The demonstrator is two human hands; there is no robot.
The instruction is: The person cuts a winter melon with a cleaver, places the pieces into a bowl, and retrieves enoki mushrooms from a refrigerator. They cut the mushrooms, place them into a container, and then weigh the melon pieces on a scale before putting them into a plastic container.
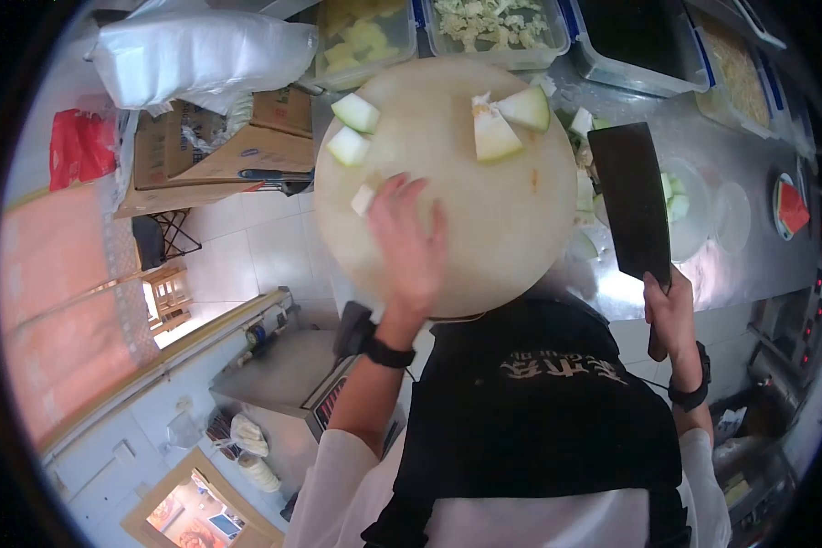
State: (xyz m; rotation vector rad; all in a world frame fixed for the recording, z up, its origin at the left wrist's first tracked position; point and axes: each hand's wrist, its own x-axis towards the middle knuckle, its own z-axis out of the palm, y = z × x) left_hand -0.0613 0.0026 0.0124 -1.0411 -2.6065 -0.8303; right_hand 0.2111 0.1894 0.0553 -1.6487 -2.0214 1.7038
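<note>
A round chopping board (466, 228) sits in front of me. Over its left part is my left hand (408, 242), slightly smeared by motion, fingers apart and fingertips right at a small pale piece of melon (363, 199). My right hand (671, 310) is closed round the handle of a cleaver (632, 201), its broad dark blade held upright past the board's right edge. Two green-rinded chunks of what looks like winter melon (355, 113) rest at the board's upper left. Larger wedges (497, 137), one with a seedy core, lie at the upper right.
Plastic tubs line the back, one with cauliflower pieces (493, 26), another with yellowish slices (365, 41). Cut melon pieces fill a clear bowl (680, 205) on the steel counter (630, 297). A cardboard box (219, 137) stands left; a small dish with a red piece (792, 208) is far right.
</note>
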